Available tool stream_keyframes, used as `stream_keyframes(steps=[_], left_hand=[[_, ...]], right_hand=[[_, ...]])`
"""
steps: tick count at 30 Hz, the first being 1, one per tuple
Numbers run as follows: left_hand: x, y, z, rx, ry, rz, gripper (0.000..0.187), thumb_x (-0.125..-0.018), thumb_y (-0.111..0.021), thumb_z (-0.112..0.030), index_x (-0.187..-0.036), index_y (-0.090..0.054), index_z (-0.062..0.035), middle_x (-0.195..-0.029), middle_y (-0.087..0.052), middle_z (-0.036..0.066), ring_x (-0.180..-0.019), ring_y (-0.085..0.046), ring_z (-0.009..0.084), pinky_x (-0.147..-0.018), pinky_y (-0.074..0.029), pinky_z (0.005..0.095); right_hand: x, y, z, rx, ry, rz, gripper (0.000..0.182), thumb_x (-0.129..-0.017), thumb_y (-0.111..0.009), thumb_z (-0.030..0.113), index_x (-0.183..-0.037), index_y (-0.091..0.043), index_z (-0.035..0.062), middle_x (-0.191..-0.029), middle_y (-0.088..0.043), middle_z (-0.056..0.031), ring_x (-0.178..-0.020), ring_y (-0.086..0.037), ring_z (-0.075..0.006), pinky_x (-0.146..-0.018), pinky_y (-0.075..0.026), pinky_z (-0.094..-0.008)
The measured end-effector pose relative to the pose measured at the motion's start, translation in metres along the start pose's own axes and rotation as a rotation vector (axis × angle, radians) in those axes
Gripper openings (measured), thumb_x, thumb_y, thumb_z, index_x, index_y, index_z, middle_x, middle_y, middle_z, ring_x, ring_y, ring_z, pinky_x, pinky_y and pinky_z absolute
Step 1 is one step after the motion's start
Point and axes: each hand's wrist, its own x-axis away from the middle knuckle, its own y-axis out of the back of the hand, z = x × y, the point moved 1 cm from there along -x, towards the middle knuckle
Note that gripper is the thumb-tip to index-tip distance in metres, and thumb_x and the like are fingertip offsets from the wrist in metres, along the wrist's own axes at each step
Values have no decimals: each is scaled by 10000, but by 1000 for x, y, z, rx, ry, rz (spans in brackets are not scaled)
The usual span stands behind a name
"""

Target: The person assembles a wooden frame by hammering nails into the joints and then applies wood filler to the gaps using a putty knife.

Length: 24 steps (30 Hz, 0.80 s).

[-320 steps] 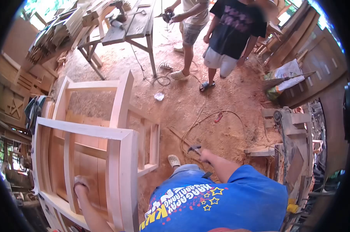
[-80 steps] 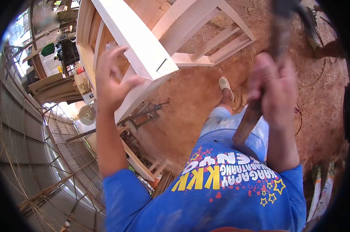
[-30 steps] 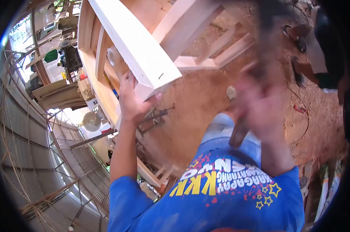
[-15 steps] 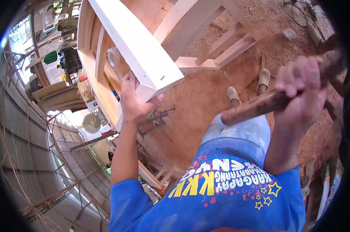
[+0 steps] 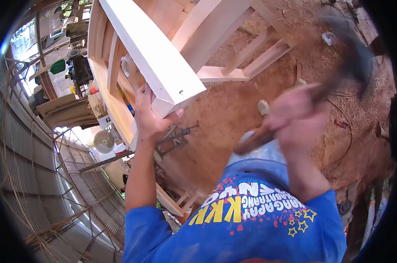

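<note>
Hammer up, clenched in the right hand; frame corner cupped in the left

The right hand is clenched around the handle of the hammer, its fingers wrapped over the wood and both blurred. That forearm rises from the blue shirt, on the right side of the wooden frame and well apart from it. The handle's butt points down toward the person's lap, and the dark head is up and away to the right, clear of the frame.

The left forearm comes up almost straight beneath the frame. The left hand is partly open, grasping the frame's near corner: fingers against one side, thumb spread to the other along the lower edge. Just above the thumb, in the frame's pale top face near its end, a short bit of nail shows.

Right of the frame, beyond its slatted part, crumpled clear plastic lies on the reddish ground. A light clog is below the slatted part. Farther right of the frame, a small red object lies by a thin cord. Left of the frame is a green item among clutter.
</note>
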Motion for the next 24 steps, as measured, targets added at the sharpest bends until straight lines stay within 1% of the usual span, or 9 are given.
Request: stream_keyframes(steps=[3, 10, 12, 15, 17, 18, 20, 23, 24], left_hand=[[4, 1, 0, 1, 64, 7, 897, -618, -885, -383, -1343, -565, 38, -1331, -526, 222, -1212, -562, 400, -1056, -452, 478], [2, 2, 6, -12, -9, 34, 907, -617, -881, -413, -1339, -568, 39, -1342, -516, 225, -1237, -544, 396, -1063, -449, 482], [1, -1, 7, 10, -10, -6, 905, -612, -882, -417, -1328, -570, 40, -1332, -519, 225, -1226, -549, 397, -1056, -452, 484], [5, 0, 0, -4, 16, -13, 881, -636, -857, -410, -1325, -573, 60, -1294, -531, 193, -1208, -546, 341, -1061, -423, 440], [-4, -2, -4, 20, -24, -24, 871, -640, -855, -412, -1318, -576, 59, -1295, -533, 195, -1203, -547, 345, -1060, -422, 440], [1, 0, -3, 28, -23, -13, 866, -642, -854, -412, -1314, -578, 58, -1296, -533, 197, -1201, -547, 346, -1060, -422, 439], [4, 1, 6, 8, -33, -6, 908, -618, -886, -424, -1326, -569, 47, -1303, -527, 214, -1197, -563, 381, -1049, -452, 467], [3, 0, 14, -13, -66, -10, 932, -602, -904, -424, -1333, -563, 43, -1303, -525, 218, -1191, -574, 397, -1039, -471, 478], [2, 0, 14, -24, -78, -12, 934, -601, -904, -421, -1334, -561, 45, -1301, -526, 216, -1188, -576, 397, -1036, -473, 477]], right_hand=[[25, -20, -38, 1056, -116, 313, 59, -1008, -594, 114, -1044, -554, 89, -685, -562, -18, -553, -547, -151, -517, -463, -302], [-13, 1, 17, -44, 245, -17, 168, -1013, -621, 156, -1123, -568, 40, -751, -613, -31, -643, -626, -131, -617, -516, -331], [2, 2, -10, 87, 85, -2, 167, -993, -631, 148, -1099, -574, 32, -751, -611, -58, -630, -622, -187, -625, -516, -362], [23, -19, -51, 969, 25, 304, 215, -929, -686, 136, -1068, -564, 27, -732, -612, -141, -590, -609, -302, -630, -495, -414], [15, -27, -35, 794, -182, 264, 200, -935, -697, 126, -1005, -530, 39, -705, -553, -58, -532, -538, -145, -500, -426, -336], [10, -25, -25, 853, 15, 183, 194, -979, -653, 126, -1042, -487, 48, -689, -533, -26, -516, -521, -127, -494, -440, -314], [-4, -29, -8, 118, 27, -112, 191, -1004, -648, 154, -999, -483, 56, -664, -592, -67, -507, -585, -154, -465, -458, -310], [-8, -23, -10, 20, 202, -201, 145, -1041, -597, 143, -1004, -470, 85, -662, -540, 16, -523, -539, -55, -466, -432, -232], [6, -21, -27, 150, -20, -225, 169, -1015, -621, 147, -1067, -490, 53, -686, -623, -70, -509, -616, -185, -486, -484, -336]])
